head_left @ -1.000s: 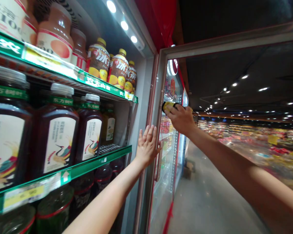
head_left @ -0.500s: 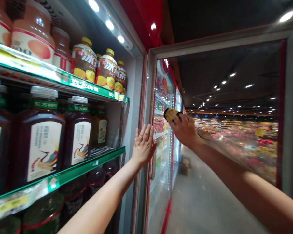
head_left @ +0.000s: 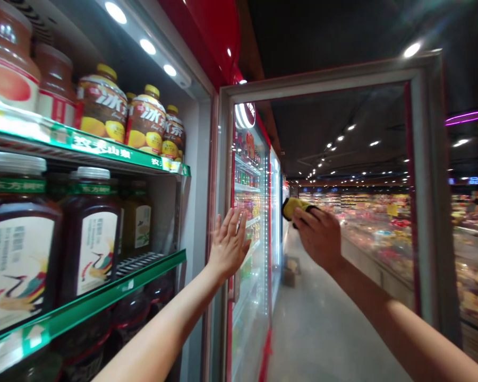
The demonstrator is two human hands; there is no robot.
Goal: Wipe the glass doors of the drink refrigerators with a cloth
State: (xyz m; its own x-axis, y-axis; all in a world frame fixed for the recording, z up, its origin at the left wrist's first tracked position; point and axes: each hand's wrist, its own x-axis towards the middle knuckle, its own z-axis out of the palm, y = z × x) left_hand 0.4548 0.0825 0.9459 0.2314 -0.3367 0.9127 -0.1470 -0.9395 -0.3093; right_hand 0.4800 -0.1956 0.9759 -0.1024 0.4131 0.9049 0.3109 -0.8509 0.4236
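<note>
My left hand lies flat with fingers extended against the hinge side of the open glass door, near its frame. It holds nothing. My right hand is closed round a bunched yellow cloth with black edging, up at the door's glass. Whether the cloth presses on the glass I cannot tell for certain. To the left of my left hand stands the open drinks fridge, with its red top.
On the fridge shelves stand iced tea bottles, peach juice bottles and dark tea bottles. Green strips edge the shelves. Past the glass run more fridges, an aisle floor, boxes and blurred goods displays.
My right hand has moved right and down across the glass with the cloth. My left hand stays flat by the hinge side. The view has turned right, showing the door's far edge.
</note>
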